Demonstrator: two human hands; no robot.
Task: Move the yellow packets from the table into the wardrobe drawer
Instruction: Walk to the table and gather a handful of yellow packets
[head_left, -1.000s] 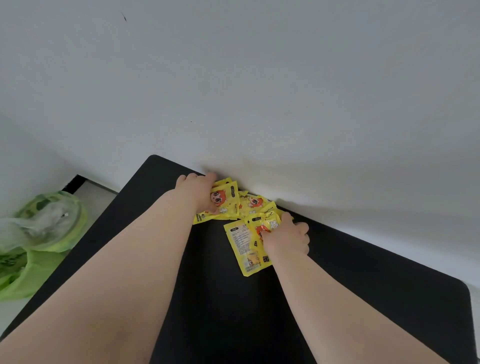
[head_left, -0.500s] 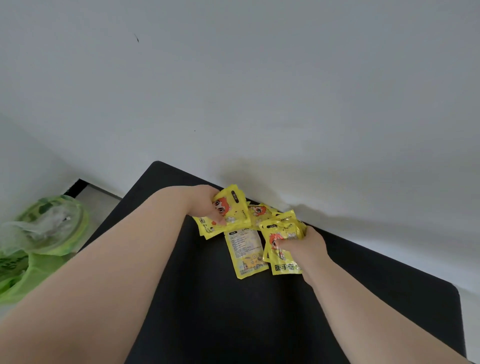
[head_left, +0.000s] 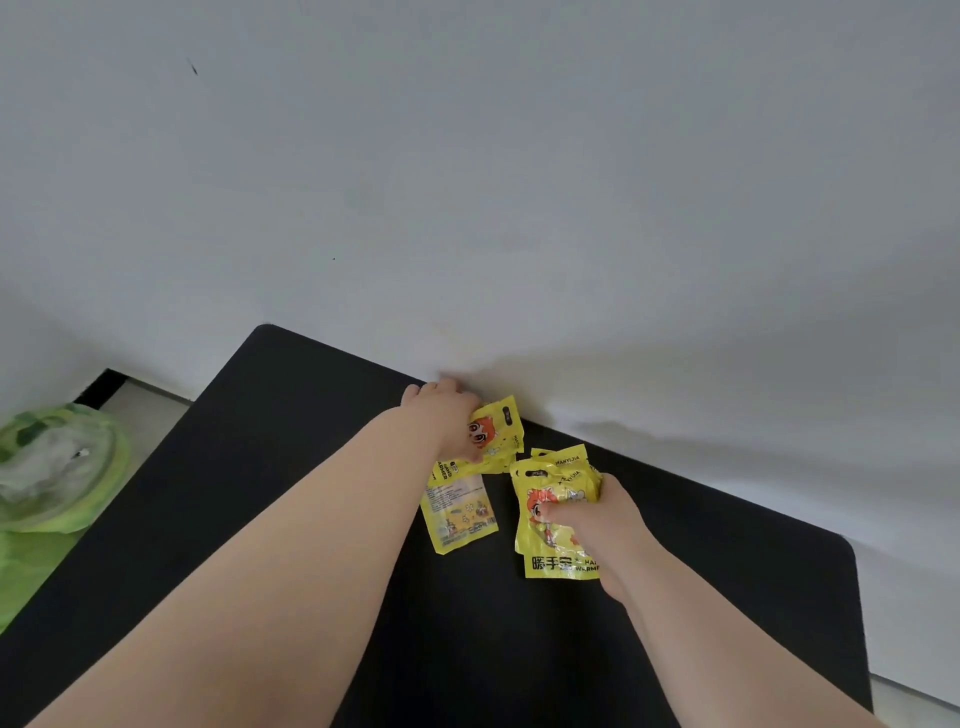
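While your left hand (head_left: 447, 415) grips a yellow packet (head_left: 501, 431) at the far edge of the black worktop (head_left: 291, 467), fingers curled over it close to the white wall (head_left: 519, 208), your right hand (head_left: 602, 519) pinches a bunch of packets (head_left: 550, 551) just to the right, thumb pressed across the front. One loose packet (head_left: 460, 512) lies flat between your forearms, back side up. A green bag (head_left: 57, 467) sits on the floor, far left.

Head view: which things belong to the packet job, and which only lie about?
For the job: left packets, gripped by the left hand; right packets, gripped by the right hand; flat packet on the black table.
Lying about: green bag, left of the table.
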